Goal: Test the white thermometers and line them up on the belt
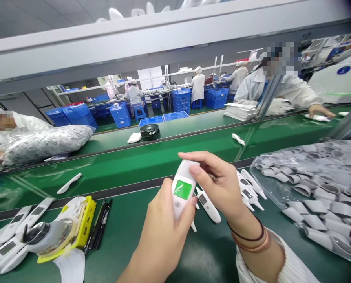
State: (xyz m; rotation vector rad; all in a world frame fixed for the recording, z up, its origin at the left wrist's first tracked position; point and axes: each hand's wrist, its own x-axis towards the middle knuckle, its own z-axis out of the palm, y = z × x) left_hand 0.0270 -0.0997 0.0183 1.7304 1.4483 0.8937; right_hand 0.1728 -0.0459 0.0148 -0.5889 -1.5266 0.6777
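Left hand (165,224) and right hand (222,186) grip one white handheld device (183,190) in their fingers above the table (116,236), with one yellow tray (88,220) at left, one green belt (146,162) beyond, and one round black item (150,133) farther back.

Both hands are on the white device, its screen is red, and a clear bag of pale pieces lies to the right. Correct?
The screen is green, not red, per the head view. The left hand and right hand are on the white device, and the clear bag lies to the right.
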